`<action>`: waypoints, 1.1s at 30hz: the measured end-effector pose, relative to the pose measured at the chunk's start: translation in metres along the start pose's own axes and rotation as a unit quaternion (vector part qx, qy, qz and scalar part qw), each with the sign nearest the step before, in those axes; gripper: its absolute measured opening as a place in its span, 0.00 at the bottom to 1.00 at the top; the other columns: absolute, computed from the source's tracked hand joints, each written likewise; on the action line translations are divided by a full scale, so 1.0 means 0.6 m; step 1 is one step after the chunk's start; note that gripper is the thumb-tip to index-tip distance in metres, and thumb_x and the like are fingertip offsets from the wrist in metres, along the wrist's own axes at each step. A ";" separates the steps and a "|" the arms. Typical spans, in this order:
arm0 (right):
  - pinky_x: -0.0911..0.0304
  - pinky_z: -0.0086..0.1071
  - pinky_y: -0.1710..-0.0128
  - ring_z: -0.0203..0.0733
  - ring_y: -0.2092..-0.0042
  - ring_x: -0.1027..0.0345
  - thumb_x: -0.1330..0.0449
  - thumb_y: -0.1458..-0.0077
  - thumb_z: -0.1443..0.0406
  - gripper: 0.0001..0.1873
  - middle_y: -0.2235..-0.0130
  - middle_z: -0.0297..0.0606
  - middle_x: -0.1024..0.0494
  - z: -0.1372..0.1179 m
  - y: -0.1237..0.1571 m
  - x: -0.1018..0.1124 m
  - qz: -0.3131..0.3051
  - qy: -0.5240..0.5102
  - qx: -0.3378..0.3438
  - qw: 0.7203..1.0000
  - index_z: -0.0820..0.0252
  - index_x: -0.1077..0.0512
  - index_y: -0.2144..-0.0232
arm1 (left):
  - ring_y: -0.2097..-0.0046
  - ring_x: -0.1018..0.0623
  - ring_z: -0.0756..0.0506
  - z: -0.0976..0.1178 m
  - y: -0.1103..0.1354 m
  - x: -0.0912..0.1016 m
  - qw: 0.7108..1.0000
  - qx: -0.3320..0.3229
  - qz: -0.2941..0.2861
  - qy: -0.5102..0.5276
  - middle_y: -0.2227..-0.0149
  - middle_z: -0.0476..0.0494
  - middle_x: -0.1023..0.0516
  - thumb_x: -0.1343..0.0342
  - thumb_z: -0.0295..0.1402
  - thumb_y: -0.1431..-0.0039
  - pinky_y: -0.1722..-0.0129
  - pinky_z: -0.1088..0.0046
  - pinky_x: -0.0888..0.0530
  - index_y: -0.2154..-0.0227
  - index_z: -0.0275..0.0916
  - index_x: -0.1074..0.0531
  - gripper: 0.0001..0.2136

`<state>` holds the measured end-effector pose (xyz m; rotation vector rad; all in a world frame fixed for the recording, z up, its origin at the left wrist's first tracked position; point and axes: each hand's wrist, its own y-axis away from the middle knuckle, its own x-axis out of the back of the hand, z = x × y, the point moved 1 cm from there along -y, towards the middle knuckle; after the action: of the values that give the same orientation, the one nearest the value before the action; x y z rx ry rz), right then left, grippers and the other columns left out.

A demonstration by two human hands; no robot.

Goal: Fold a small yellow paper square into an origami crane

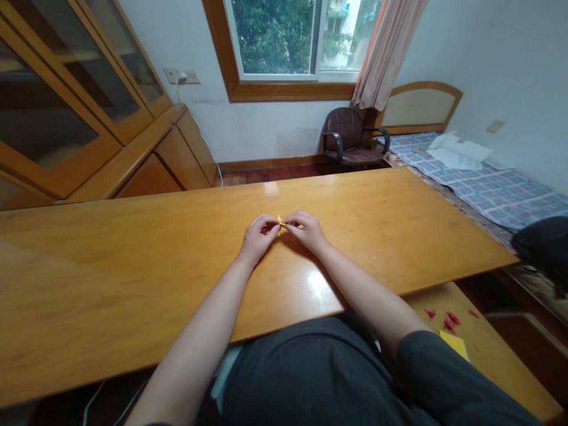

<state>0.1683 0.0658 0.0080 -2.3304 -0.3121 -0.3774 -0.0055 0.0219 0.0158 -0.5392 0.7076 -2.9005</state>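
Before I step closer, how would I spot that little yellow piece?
Find the long wooden table near the window. There, the left hand and right hand pinch the yellow piece. Unlike the larger yellow sheet at lower right, it is tiny and held.

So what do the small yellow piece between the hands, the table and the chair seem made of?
Yellow piece: probably matte paper, judging by its thin, pointed edge; too small to be sure.
Table: wood or veneer, glossy varnish, by its faint grain and bright reflections.
Chair: reddish-brown leather or imitation, from its soft sheen.

Lower tabletop (497, 352) — yellow paper (455, 344), red pieces (453, 318).
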 end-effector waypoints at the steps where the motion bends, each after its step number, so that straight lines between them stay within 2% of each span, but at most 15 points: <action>1: 0.32 0.31 0.64 0.38 0.65 0.28 0.37 0.41 0.60 0.08 0.66 0.39 0.20 -0.001 0.000 0.000 0.001 -0.004 -0.006 1.000 0.57 0.21 0.67 | 0.62 0.23 0.47 0.000 0.000 0.000 1.000 -0.001 0.002 0.000 0.66 0.45 0.23 0.41 0.39 0.43 0.59 0.71 0.26 0.67 0.40 0.25 0.07; 12: 0.33 0.32 0.62 0.38 0.63 0.28 0.36 0.42 0.58 0.09 0.65 0.38 0.20 -0.003 -0.005 -0.002 -0.006 -0.060 -0.062 0.996 0.58 0.21 0.67 | 0.64 0.23 0.48 -0.002 0.001 0.004 1.000 -0.009 0.013 -0.023 0.67 0.47 0.22 0.41 0.40 0.41 0.61 0.71 0.27 0.67 0.40 0.25 0.08; 22: 0.32 0.32 0.62 0.38 0.66 0.28 0.37 0.44 0.52 0.17 0.67 0.38 0.22 -0.008 -0.006 -0.007 -0.010 -0.131 -0.125 0.983 0.61 0.23 0.69 | 0.64 0.23 0.47 0.003 0.002 0.005 0.999 -0.005 -0.001 -0.032 0.67 0.46 0.22 0.41 0.41 0.40 0.60 0.72 0.26 0.67 0.40 0.25 0.09; 33: 0.36 0.31 0.62 0.36 0.68 0.31 0.29 0.56 0.53 0.17 0.71 0.34 0.23 -0.018 -0.009 -0.013 0.003 -0.269 -0.236 0.934 0.60 0.24 0.72 | 0.66 0.23 0.49 -0.010 0.002 0.002 1.000 -0.014 0.002 -0.024 0.68 0.47 0.23 0.42 0.39 0.39 0.62 0.73 0.26 0.67 0.40 0.27 0.08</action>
<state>0.1576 0.0613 0.0159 -2.8868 -0.5214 0.2347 -0.0091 0.0234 0.0106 -0.6080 0.7413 -2.8685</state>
